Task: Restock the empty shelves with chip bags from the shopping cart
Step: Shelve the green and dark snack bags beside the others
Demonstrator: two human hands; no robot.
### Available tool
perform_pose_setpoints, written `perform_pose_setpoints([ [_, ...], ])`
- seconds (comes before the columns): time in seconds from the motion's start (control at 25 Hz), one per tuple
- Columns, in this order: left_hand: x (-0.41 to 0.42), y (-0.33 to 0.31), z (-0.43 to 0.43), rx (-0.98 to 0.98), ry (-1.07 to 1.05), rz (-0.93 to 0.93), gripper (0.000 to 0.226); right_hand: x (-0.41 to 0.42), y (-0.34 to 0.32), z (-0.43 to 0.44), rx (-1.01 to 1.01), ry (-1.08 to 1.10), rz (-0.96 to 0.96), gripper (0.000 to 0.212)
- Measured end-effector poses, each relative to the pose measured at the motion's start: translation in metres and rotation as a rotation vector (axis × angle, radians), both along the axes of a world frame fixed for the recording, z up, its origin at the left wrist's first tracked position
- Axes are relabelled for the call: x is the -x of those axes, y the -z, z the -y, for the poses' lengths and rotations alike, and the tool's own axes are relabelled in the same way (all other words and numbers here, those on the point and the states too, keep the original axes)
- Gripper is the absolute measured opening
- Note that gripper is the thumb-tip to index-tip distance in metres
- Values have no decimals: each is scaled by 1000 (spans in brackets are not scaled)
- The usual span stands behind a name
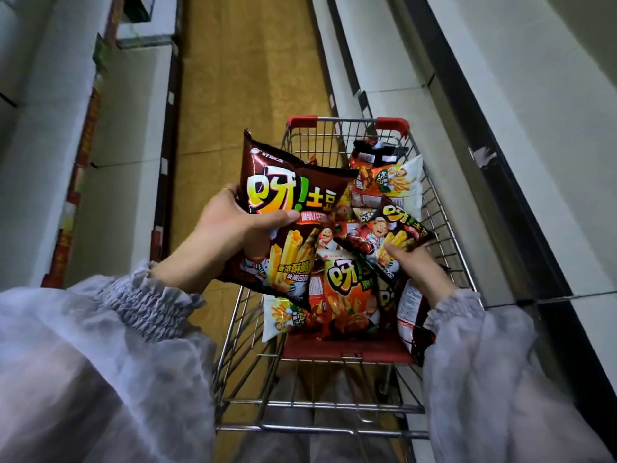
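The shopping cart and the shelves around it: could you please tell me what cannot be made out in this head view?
- How many bags lie in the shopping cart: the dark brown chip bag in the left hand covers part of the pile.
- The right hand's grip on the smaller brown bag: its fingers sit beneath.
- Labels on the left shelf edges: blurred, too small.
- The right shelves: cut off by the frame edge.

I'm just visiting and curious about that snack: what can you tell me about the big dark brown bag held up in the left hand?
The large dark brown glossy chip bag looks like shiny plastic film, puffed and sealed. It carries big yellow-and-white lettering, pictures of golden potato sticks and a cartoon chef. It is held roughly upright, tilted slightly, over the left edge of the wire shopping cart. The left hand grips its left edge, thumb across the front.
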State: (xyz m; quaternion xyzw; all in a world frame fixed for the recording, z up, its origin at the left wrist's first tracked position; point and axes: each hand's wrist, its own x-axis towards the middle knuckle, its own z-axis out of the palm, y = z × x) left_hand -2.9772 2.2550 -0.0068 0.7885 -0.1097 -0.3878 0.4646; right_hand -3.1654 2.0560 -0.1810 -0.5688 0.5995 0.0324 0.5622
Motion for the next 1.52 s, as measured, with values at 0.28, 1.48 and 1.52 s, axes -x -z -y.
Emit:
perform_pose_setpoints([
  [0.28,-5,4,3,-54,-22,15,77,-24,22,-4,-198,223,95,90],
  [1.48,64,-177,21,558,312,108,62,52,-275,-68,741,305,588,70],
  [1.52,70,-185,20,593,339,90,59,60,-288,-74,797,327,575,71],
])
